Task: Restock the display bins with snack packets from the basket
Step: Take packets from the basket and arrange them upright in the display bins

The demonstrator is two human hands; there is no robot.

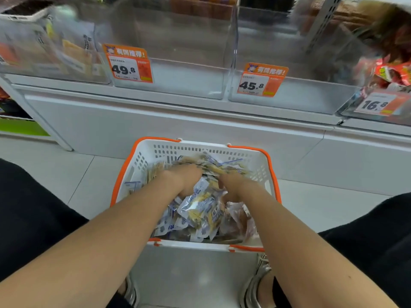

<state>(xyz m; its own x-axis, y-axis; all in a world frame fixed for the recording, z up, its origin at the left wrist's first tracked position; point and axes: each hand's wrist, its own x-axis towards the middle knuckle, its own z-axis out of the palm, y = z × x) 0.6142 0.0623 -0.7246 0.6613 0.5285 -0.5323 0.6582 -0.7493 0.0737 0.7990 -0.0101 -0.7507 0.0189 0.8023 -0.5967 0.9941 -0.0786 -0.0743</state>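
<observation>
Down on the floor between my knees sits the basket (249, 150), white with an orange rim, close against the foot of the white shelf. Both my arms reach into it. My left hand (183, 178) lies on the far side of the heap, its fingers curled down round a bunch of snack packets (200, 210). My right hand (234, 186) is just beside it, pushed in among the same packets; its fingertips are buried, so I cannot tell whether it has closed on anything.

I judge this to be the gathering step: a handful is being scooped up and nothing has yet been lifted. The next move calls for closing firmly on a loose bundle, raising it over the far rim of the basket and carrying it up and away to one of the clear bins on the shelf, most likely the middle bin (178, 70) or the bin to its right (311, 101), each with an orange price tag.

These packets are small, glossy clear pouches with blue-and-white print and pale yellow contents, piled loosely at all angles. A few brownish ones lie at the near right. They look slippery, so some may slide out of the bundle.
</observation>
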